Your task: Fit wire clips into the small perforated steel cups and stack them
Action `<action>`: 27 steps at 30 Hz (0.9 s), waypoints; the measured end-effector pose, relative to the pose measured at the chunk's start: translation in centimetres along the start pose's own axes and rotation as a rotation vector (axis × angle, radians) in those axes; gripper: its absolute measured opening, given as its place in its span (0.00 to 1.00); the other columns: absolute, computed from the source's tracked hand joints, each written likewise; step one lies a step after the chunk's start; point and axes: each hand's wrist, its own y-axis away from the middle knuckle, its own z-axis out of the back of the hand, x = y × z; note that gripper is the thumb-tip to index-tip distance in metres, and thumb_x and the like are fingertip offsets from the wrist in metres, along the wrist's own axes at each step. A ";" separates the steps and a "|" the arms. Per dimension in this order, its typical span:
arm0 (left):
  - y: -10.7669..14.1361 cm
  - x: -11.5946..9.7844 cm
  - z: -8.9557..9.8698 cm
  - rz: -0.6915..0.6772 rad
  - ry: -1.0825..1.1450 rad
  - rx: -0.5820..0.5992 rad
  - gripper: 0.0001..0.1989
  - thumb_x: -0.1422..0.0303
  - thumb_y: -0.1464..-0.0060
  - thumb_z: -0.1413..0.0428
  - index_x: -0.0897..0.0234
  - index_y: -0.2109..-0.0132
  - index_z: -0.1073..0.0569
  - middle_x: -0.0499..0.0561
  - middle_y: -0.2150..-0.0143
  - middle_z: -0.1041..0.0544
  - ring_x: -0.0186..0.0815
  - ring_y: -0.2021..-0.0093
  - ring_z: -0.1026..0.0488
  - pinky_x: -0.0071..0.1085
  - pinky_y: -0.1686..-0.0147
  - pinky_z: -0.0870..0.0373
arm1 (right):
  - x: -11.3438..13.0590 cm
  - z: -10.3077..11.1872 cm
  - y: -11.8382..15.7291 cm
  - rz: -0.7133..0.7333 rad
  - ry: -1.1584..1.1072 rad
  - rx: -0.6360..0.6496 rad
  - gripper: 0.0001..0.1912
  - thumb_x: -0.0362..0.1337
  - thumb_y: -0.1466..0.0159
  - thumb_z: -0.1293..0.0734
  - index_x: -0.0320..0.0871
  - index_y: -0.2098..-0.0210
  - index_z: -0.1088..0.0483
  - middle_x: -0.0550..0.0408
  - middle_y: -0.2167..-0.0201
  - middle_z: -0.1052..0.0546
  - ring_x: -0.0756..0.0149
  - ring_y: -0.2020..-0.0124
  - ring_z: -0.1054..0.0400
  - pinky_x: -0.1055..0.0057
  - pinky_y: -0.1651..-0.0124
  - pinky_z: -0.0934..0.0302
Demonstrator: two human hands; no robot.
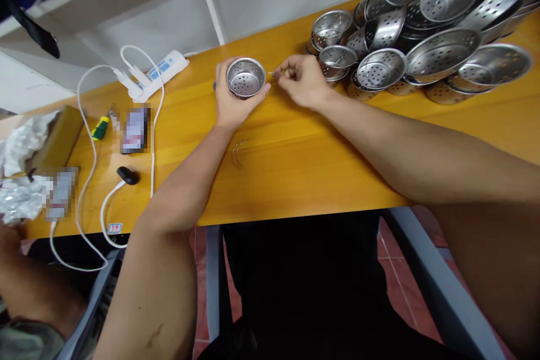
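Observation:
My left hand (232, 102) is wrapped round a small perforated metal cup (246, 85), its open mouth facing up toward me. Just right of the cup, my right hand (301, 80) is closed in a pinch, and a short thin wire end (271, 73) pokes out from the fingertips toward the cup's rim. How much of the wire sits inside the fingers is hidden. Thin curved wires (237, 154) lie on the wooden table (291, 180) below my left wrist.
Many perforated metal cups (382, 67) are piled at the right. On the left are a white power strip (166, 73) with cables, blurred phones (135, 130), a green-yellow tool (100, 128), a black plug-like piece (127, 175) and a box with plastic bags (29, 143). Another person's arm (37, 287) shows lower left.

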 end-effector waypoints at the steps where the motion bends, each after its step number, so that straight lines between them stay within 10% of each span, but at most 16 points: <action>1: 0.0 0.3 0.0 -0.018 0.003 -0.003 0.47 0.31 0.52 0.18 0.46 0.37 0.28 0.50 0.35 0.20 0.56 0.25 0.16 0.61 0.16 0.22 | -0.2 -0.2 0.0 0.001 -0.017 -0.011 0.42 0.72 0.29 0.40 0.42 0.41 0.23 0.47 0.63 0.22 0.60 0.57 0.34 0.57 0.53 0.41; 5: -0.2 3.1 -0.7 -0.086 0.043 0.013 0.50 0.25 0.50 0.24 0.48 0.36 0.30 0.51 0.39 0.17 0.51 0.33 0.13 0.55 0.21 0.19 | -1.1 -1.4 -0.6 -0.010 -0.140 -0.114 0.14 0.53 0.23 0.26 0.51 0.55 0.26 0.56 0.71 0.26 0.62 0.63 0.32 0.60 0.56 0.41; 10: -1.0 7.1 -2.1 -0.156 0.079 0.036 0.56 0.22 0.50 0.27 0.48 0.30 0.35 0.55 0.34 0.17 0.49 0.32 0.14 0.50 0.23 0.20 | -2.2 -2.9 -1.6 0.007 -0.261 -0.259 0.18 0.37 0.25 0.19 0.53 0.63 0.30 0.63 0.75 0.29 0.63 0.71 0.38 0.60 0.61 0.41; 20: -1.2 8.7 -2.6 -0.196 0.111 0.089 0.54 0.25 0.44 0.27 0.47 0.23 0.33 0.57 0.30 0.19 0.51 0.28 0.16 0.52 0.22 0.20 | -4.5 -2.9 -2.9 0.212 -0.386 -0.352 0.31 0.76 0.30 0.23 0.58 0.57 0.27 0.61 0.76 0.32 0.59 0.71 0.42 0.55 0.60 0.45; 27: -0.8 8.6 -2.6 -0.180 0.104 0.153 0.51 0.28 0.47 0.23 0.52 0.31 0.29 0.54 0.39 0.17 0.49 0.35 0.14 0.54 0.24 0.19 | -1.6 -1.8 -2.0 0.321 -0.387 -0.270 0.24 0.66 0.29 0.17 0.56 0.58 0.22 0.59 0.75 0.29 0.60 0.73 0.43 0.55 0.64 0.44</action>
